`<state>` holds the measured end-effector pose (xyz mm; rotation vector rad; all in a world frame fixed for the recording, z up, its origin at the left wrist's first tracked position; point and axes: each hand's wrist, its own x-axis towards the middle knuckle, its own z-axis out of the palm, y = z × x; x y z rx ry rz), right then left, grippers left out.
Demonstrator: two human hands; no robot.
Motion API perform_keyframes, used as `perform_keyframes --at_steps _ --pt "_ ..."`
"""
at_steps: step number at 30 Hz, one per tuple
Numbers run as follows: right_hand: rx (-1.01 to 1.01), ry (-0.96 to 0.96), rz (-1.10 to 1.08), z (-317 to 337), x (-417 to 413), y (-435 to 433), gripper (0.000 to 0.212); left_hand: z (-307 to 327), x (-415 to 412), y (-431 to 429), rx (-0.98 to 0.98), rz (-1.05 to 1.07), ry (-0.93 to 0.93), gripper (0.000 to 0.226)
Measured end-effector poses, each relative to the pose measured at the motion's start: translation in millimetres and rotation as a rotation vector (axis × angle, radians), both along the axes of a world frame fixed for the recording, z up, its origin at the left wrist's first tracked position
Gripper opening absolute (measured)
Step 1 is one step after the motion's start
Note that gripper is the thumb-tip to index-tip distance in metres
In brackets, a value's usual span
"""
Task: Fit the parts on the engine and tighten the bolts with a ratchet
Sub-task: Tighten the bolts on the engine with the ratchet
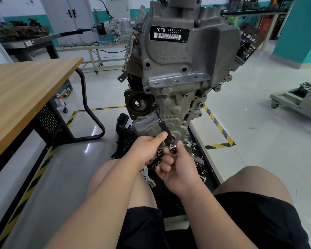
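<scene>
— So, where are our fingers?
— Our left hand (147, 150) is curled round the black grip of the ratchet (164, 131), with the thumb pressed along it. Our right hand (181, 169) pinches the chrome end between thumb and forefinger, the other fingers folded in.
— How will it handle?
— It's stiff steel and light enough for one hand, we judge. The chrome looks slick, so we should pull from the black grip and let the pinch only steady or spin it.
— Where does it lie from the fingers?
— It runs up and away from us: the chrome end is at our fingertips and the grip is under the left thumb. From there a thin shaft reaches a bolt (154, 105) on the left edge of the engine (178, 72), just beside a round port.
— And the engine?
— It's heavy cast metal, upright before us, and we reckon it won't shift under our pull. The slender shaft could slip off the bolt if we lean sideways.
— Anything around it?
— Loose small parts (197, 159) lie at the engine's foot, just beyond our right hand.
</scene>
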<state>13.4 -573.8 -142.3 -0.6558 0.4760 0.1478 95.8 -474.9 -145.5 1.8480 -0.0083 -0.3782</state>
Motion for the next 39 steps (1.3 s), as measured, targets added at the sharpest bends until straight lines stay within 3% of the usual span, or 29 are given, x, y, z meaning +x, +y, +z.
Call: perform_keyframes --at_steps 2,5,8,10,12,14,20,21,23,25,27,31,32,34,39 --pt "0.355 0.026 0.069 -0.4 -0.5 -3.7 0.055 0.8 -1.7 -1.6 0.004 -0.045 0.009 0.049" --pt "0.634 -0.026 0.189 -2.9 -3.6 -3.6 0.048 2.4 -2.3 -4.0 0.023 -0.069 0.021 0.049" --pt "0.695 -0.09 0.251 0.8 -6.0 0.0 0.029 4.8 -3.8 -4.2 -0.003 -0.079 0.045 0.049" --pt "0.64 -0.073 0.259 2.3 -4.1 1.8 0.038 5.6 -4.6 -2.9 -0.017 -0.069 0.038 0.049" --pt "0.427 -0.012 0.223 1.6 -0.7 3.7 0.053 5.4 -4.3 -2.0 -0.032 -0.053 0.036 0.05" --pt "0.046 0.029 0.164 -1.2 1.1 4.8 0.054 4.6 -3.5 -1.9 -0.035 -0.03 0.039 0.051" --pt "-1.578 -0.064 0.175 -3.9 1.0 -7.1 0.051 0.5 -1.6 -2.7 0.01 0.001 0.014 0.052" --pt "-1.731 -0.062 0.179 -3.9 2.6 -9.5 0.05 0.3 -1.5 -2.8 0.012 0.004 0.018 0.053" --pt "-1.833 -0.067 0.156 -2.9 5.8 -13.3 0.049 0.8 -1.8 -2.4 0.014 0.006 0.026 0.053" --pt "-1.736 -0.113 0.132 -1.9 6.5 -16.6 0.049 2.4 -2.4 -2.2 0.023 0.002 0.034 0.054" --pt "-1.43 -0.171 0.12 0.5 5.0 -16.2 0.05 5.9 -3.9 -3.0 0.015 -0.002 0.041 0.052" --pt "-0.175 -0.048 0.177 7.4 -0.5 -3.1 0.054 9.3 -6.4 -4.8 0.002 -0.039 0.066 0.055" --pt "0.021 -0.016 0.212 8.1 -1.6 -1.4 0.057 8.7 -6.1 -4.8 0.001 -0.035 0.071 0.054" --pt "0.169 0.002 0.255 7.6 -1.9 0.2 0.055 7.6 -5.0 -4.5 -0.007 -0.02 0.083 0.05" --pt "0.22 0.013 0.247 7.0 -1.8 2.8 0.05 6.7 -3.2 -2.6 -0.046 -0.017 0.103 0.043"
